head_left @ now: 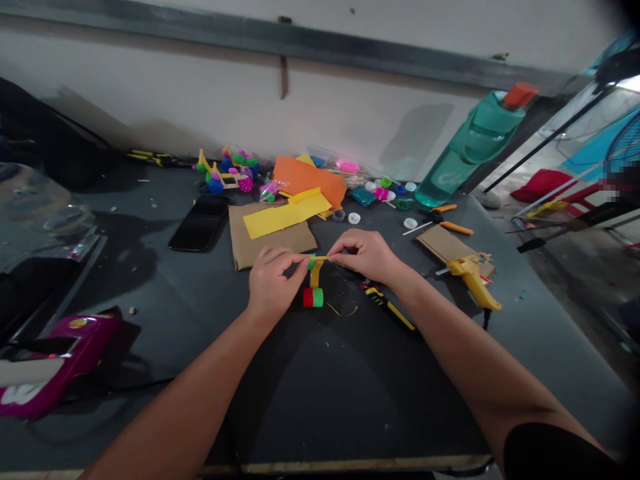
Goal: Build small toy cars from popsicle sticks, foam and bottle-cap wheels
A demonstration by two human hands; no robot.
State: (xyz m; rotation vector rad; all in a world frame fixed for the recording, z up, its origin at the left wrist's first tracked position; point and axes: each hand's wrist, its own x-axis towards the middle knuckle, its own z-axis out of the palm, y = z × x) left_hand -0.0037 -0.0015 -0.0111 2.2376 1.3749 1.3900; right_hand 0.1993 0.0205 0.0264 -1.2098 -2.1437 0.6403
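Note:
Between the fingertips of both hands a short, thin yellow strip (319,258) is stretched level. My left hand (274,279) pinches its left end, and my right hand (369,257) pinches the right end. Just below and behind the strip is a small assembly: a red and green pair of bottle caps (313,298) with a yellow upright piece (315,275) above and a green part at the top, partly covered by my left fingers. Whether the strip touches this assembly I cannot tell. A yellow and black utility knife (390,308) lies beside my right wrist.
Beyond my hands lie brown cardboard (240,240), yellow paper (280,219), orange paper (305,180) and a phone (199,223). To the right are a yellow glue gun (473,280), orange-handled pliers (453,227) and a green bottle (470,147). A purple device (75,353) sits left.

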